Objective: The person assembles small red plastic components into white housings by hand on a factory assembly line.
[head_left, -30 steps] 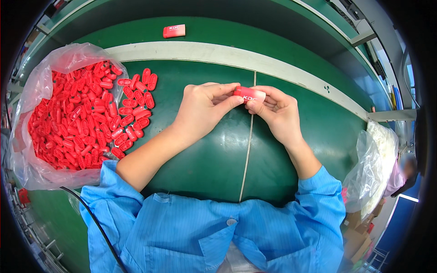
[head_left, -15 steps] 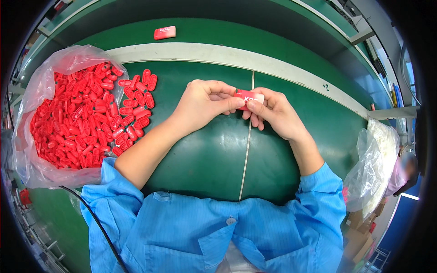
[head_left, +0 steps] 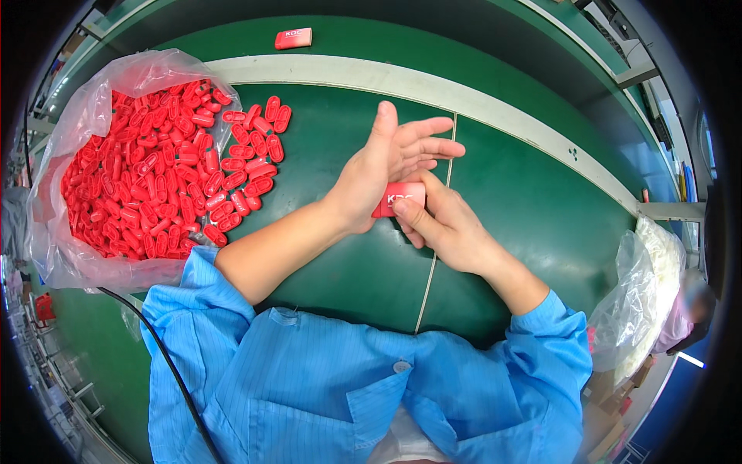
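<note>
At the left of the frame, a translucent plastic bag point(head_left: 85, 271) is standing open, and a heap of small red oval pieces point(head_left: 139, 185) is filling it. A black cable point(head_left: 174, 356) is running down the lower left over the blue jacket point(head_left: 309, 379). Just right of the bag, a cluster of loose red pieces point(head_left: 259, 185) is lying on the green table point(head_left: 510, 232). Farther right, at the top, a red-and-pale device point(head_left: 294, 39) is resting beyond the white strip point(head_left: 371, 76). Near the middle, the left hand point(head_left: 379, 166) is gripping nothing visible: its thumb is pointing up, wide of the fingers, which are stretching rightward. At the centre, a second red-to-pale device point(head_left: 399, 197) is sitting against the left palm's heel in this view; whether it is pressing there cannot be told. The right hand point(head_left: 444, 224), just right of centre, is holding that device, its thumb lying on the near face and its fingers curling behind. At the far right, a clear plastic bag point(head_left: 626, 309) is bulging beside a white bundle point(head_left: 657, 263).
</note>
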Motion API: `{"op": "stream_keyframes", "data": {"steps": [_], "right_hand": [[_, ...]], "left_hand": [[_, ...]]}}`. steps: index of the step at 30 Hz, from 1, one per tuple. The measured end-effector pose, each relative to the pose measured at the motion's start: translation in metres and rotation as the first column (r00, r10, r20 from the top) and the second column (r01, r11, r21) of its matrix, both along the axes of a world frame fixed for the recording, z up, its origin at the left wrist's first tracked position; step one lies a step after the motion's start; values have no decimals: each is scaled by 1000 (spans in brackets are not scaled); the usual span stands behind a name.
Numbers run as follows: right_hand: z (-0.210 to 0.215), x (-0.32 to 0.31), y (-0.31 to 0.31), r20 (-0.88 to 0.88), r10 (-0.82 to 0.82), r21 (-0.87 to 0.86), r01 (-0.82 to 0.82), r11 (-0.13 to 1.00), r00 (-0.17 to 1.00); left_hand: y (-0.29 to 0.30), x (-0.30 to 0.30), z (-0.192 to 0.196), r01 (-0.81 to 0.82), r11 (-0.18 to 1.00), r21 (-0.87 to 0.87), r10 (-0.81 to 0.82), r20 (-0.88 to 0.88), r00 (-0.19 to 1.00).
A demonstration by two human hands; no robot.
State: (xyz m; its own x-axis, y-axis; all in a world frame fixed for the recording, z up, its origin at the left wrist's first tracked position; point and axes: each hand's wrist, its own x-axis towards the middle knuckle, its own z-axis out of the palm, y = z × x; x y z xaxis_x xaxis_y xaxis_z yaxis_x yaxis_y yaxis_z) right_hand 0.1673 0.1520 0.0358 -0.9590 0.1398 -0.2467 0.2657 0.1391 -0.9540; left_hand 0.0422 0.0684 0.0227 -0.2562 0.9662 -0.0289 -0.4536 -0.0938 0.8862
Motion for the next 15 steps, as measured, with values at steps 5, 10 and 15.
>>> {"op": "stream_keyframes", "data": {"steps": [5, 10, 15], "right_hand": [[-3, -3, -1, -10, -75, -227, 71, 971, 997], [-1, -5, 9, 47, -122, -464, 130, 876, 991], [-1, -5, 25, 54, -347, -517, 324, 793, 936]], "left_hand": [[3, -2, -1, -127, 992, -13, 128, 165, 978], [5, -3, -1, -262, 965, -31, 263, 210, 942], [6, -7, 0, -305, 947, -101, 308, 19, 951]]}}
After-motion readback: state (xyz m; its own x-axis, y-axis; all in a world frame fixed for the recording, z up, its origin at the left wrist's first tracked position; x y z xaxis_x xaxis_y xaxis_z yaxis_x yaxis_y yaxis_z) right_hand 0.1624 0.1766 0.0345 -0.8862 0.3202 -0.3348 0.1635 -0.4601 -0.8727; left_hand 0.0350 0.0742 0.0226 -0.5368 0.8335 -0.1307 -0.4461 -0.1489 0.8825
